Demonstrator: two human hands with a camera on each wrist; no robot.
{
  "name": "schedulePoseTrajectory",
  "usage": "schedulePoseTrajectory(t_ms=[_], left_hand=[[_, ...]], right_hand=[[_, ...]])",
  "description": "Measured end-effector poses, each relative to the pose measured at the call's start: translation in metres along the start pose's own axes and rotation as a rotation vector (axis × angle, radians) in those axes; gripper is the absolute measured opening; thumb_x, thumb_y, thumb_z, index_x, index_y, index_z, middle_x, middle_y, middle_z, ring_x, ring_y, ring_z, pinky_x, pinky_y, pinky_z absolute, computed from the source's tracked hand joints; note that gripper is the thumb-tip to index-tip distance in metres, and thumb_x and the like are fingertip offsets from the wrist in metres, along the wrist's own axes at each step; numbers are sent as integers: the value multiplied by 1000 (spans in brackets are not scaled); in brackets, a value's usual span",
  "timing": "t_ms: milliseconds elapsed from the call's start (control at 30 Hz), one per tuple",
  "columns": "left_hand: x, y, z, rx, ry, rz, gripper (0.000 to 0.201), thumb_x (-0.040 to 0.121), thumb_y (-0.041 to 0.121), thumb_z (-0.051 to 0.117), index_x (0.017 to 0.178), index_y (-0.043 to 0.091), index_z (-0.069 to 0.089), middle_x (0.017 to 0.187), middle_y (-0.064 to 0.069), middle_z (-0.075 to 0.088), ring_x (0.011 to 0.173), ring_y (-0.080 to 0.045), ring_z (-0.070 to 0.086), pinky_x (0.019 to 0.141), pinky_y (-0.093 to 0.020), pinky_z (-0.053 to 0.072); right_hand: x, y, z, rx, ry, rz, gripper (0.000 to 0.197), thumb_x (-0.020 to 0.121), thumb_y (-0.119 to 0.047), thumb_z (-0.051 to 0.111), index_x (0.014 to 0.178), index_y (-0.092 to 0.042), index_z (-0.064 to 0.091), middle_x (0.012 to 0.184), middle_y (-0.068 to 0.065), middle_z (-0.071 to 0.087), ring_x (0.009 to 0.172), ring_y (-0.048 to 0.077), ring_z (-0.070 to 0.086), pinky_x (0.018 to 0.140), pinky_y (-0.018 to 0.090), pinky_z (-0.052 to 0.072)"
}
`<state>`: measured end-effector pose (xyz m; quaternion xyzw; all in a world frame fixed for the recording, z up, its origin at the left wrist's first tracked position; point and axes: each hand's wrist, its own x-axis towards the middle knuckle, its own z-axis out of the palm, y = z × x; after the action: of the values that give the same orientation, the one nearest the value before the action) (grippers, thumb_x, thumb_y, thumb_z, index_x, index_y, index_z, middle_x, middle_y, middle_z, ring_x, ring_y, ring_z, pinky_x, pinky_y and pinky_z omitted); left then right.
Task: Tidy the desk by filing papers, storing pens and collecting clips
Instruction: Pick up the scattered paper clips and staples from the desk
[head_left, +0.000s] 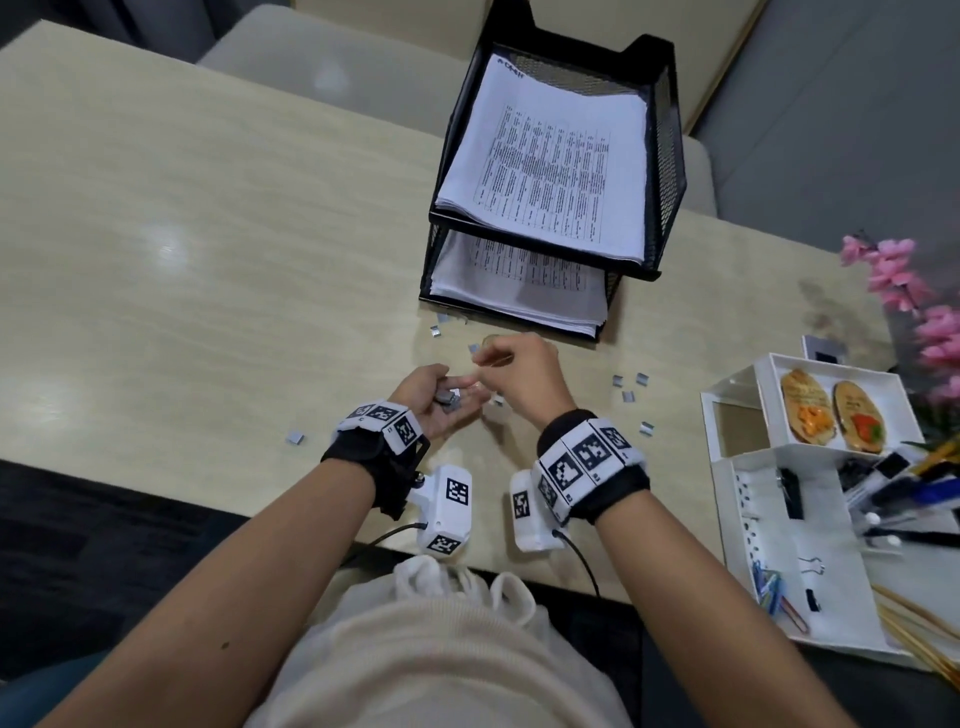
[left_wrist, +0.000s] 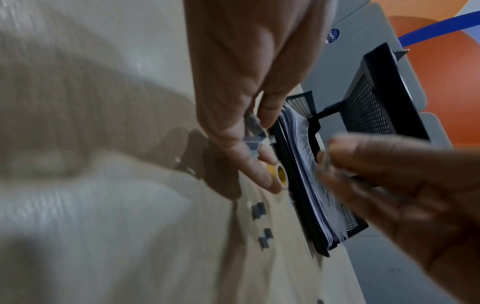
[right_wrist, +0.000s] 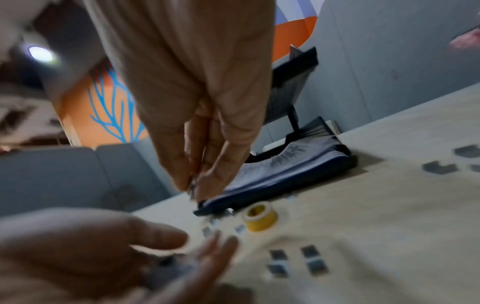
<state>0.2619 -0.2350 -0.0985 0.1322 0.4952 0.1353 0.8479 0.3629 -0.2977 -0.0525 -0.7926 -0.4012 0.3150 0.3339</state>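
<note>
Small grey metal clips lie scattered on the beige desk (head_left: 208, 234), for instance one clip (head_left: 295, 436) at the left and a few clips (head_left: 628, 387) to the right of my hands. My left hand (head_left: 441, 397) is palm up and holds a little pile of clips (left_wrist: 255, 131) between thumb and fingers. Just above it, my right hand (head_left: 483, 358) pinches a single clip (right_wrist: 192, 185) at its fingertips. The black mesh paper tray (head_left: 670, 171) behind the hands holds printed sheets on both tiers.
A yellow tape roll (right_wrist: 259, 218) stands on the desk just in front of the paper tray. A white desk organiser (head_left: 727, 467) with pens, coloured paper clips and a binder clip stands at the right edge, beside pink flowers (head_left: 914, 291).
</note>
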Motion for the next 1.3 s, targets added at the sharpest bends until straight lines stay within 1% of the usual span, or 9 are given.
schedulePoseTrajectory(t_ms=[333, 600, 700, 767, 867, 933, 1033, 1133, 1300], left_hand=[[-5, 15, -9, 125, 51, -111, 39, 99, 25, 32, 62, 13, 39, 29, 0, 47, 18, -5, 39, 23, -8, 28], [-11, 24, -15, 104, -7, -108, 40, 100, 22, 26, 63, 10, 38, 31, 0, 40, 37, -15, 58, 34, -16, 47], [-11, 25, -13, 121, 27, -71, 38, 101, 18, 27, 70, 4, 44, 53, -11, 61, 97, -23, 63, 57, -15, 55], [-10, 24, -10, 104, 40, -55, 35, 101, 14, 28, 76, 0, 46, 85, -18, 62, 125, -29, 50, 98, -21, 43], [-7, 16, -3, 91, 29, -63, 34, 100, 13, 29, 78, -3, 49, 88, -21, 56, 114, -37, 55, 114, -33, 33], [-3, 9, 6, 79, 0, -75, 37, 100, 16, 29, 78, -5, 51, 87, -23, 60, 88, -35, 62, 105, -32, 43], [2, -7, 25, 71, -77, -130, 44, 101, 24, 27, 79, -3, 54, 57, -18, 67, 52, -24, 69, 58, -25, 58], [7, -23, 46, 69, -106, -157, 42, 101, 24, 27, 76, 1, 52, 45, -11, 62, 35, -15, 61, 37, -21, 51], [18, -36, 68, 283, -115, -174, 40, 98, 26, 28, 59, 17, 33, 28, 3, 38, 19, -5, 31, 27, -7, 18]], right_hand=[[-10, 47, 7, -481, -2, 93, 27, 79, 14, 40, 86, -1, 61, 108, 19, 57, 103, 34, 52, 84, 34, 43], [-1, 36, 23, -487, -1, 29, 12, 81, 2, 52, 87, -1, 62, 105, 14, 58, 100, 30, 51, 81, 33, 43], [-7, 38, 31, -531, -41, -21, 16, 78, 8, 47, 77, -8, 51, 99, 16, 58, 92, 29, 51, 72, 31, 37], [-11, 42, 30, -503, -10, -6, 19, 77, 11, 44, 77, -7, 50, 95, 17, 59, 83, 26, 50, 68, 29, 35], [-15, 39, 15, -288, 115, 97, 20, 76, 11, 46, 85, 0, 60, 85, 11, 57, 78, 22, 49, 68, 24, 38], [-18, 28, 1, -135, 151, 102, 18, 77, 10, 53, 88, 2, 64, 80, 6, 55, 73, 17, 50, 64, 18, 40], [-25, 11, -16, 34, 119, 61, 18, 76, 11, 61, 89, -1, 66, 77, 2, 56, 65, 9, 50, 52, 3, 42], [-27, 16, -36, 26, 152, 17, 19, 76, 7, 64, 92, -3, 68, 85, 3, 62, 71, 8, 54, 58, -2, 41], [-22, 79, -80, -152, 342, 219, 19, 81, 3, 57, 95, -2, 69, 102, 13, 70, 96, 25, 62, 87, 22, 46]])
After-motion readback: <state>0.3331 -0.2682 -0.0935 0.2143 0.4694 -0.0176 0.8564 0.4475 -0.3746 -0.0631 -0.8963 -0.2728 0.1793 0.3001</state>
